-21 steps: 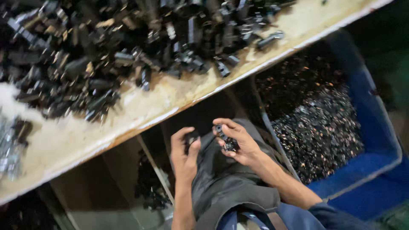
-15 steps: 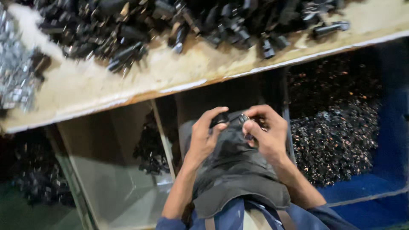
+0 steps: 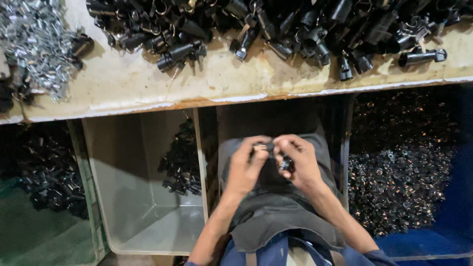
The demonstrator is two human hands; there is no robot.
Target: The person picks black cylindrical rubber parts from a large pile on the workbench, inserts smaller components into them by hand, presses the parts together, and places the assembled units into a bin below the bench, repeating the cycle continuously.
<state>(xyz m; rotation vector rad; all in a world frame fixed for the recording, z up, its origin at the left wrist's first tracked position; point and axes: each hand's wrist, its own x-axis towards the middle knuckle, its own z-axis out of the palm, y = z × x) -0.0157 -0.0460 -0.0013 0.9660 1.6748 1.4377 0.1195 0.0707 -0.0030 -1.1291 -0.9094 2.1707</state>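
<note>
Worn and pale, the worktop (image 3: 148, 81) runs across the top of the view, its near edge chipped and streaked. Along its far edge lies a long heap of black plastic parts (image 3: 295, 24), and at its left corner a pile of small silvery metal clips (image 3: 34, 39). Below the near edge stand three bins: a blue bin (image 3: 428, 246) on the right, full of tiny dark glinting pieces, a light grey bin (image 3: 148, 216) in the middle with a few black parts piled against its right wall, and a green bin (image 3: 29, 231) on the left holding more black parts. Between the grey and blue bins a dark cloth (image 3: 276, 212) covers the person's lap. Over it the left hand (image 3: 246, 167) and right hand (image 3: 298, 162) meet, fingertips pinched together on a small black part (image 3: 285, 163) held just below the worktop's near edge.
</note>
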